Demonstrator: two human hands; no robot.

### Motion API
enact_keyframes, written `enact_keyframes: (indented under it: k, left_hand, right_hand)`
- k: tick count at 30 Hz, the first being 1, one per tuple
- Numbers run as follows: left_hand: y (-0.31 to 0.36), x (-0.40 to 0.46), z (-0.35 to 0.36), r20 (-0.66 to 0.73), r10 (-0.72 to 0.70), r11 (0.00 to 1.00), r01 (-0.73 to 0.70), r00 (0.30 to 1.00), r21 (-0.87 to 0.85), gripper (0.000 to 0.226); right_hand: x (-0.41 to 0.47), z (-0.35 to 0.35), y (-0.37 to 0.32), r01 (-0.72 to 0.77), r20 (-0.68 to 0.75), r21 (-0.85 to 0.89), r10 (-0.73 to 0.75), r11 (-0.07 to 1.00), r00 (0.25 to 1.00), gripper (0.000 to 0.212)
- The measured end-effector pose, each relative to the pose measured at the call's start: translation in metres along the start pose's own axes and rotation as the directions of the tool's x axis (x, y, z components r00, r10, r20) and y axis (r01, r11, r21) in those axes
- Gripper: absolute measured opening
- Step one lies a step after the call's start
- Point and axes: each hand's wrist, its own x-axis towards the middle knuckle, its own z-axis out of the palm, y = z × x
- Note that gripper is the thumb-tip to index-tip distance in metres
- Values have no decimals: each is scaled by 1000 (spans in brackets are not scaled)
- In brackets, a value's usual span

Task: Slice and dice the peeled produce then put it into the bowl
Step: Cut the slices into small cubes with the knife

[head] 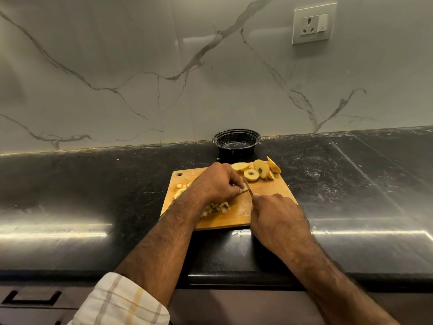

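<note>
**Blade working close to the holding fingers**

The left hand (216,184) has its fingers (239,190) curled, pinching a small piece of produce, mostly hidden, against the cutting board (269,191). The knife (248,186) stands just beside those fingertips; the right hand (274,215) is clamped on its handle. A slip of the piece or blade could nick a fingertip.

Diced pieces (216,207) lie under the left forearm and risk being swept off. Slices (256,171) await at the far edge. The bowl (236,143) stands behind the board on the bench (93,184), holding no visible produce.
</note>
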Motion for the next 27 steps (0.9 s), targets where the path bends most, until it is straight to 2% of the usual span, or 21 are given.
enact_keyframes:
  k: [5, 9, 21, 27]
  left_hand:
    - [-4, 0, -1, -4, -27, 999, 27, 1000, -36, 12]
    - [-6, -2, -4, 1, -20, 997, 20, 1000, -77, 10]
    - [-8, -2, -6, 14, -4, 998, 5, 1000, -67, 9]
    - [-6, -3, -6, 4, -9, 998, 9, 1000, -58, 11]
  right_hand:
    - [-20, 0, 5, 5, 7, -2, -5, 1000, 1000, 29]
    - [-24, -2, 6, 2, -66, 70, 2, 998, 998, 33]
    - [16, 3, -13, -35, -26, 17, 35, 999, 999, 23]
    - [-4, -1, -4, -12, 4, 27, 12, 1000, 1000, 23]
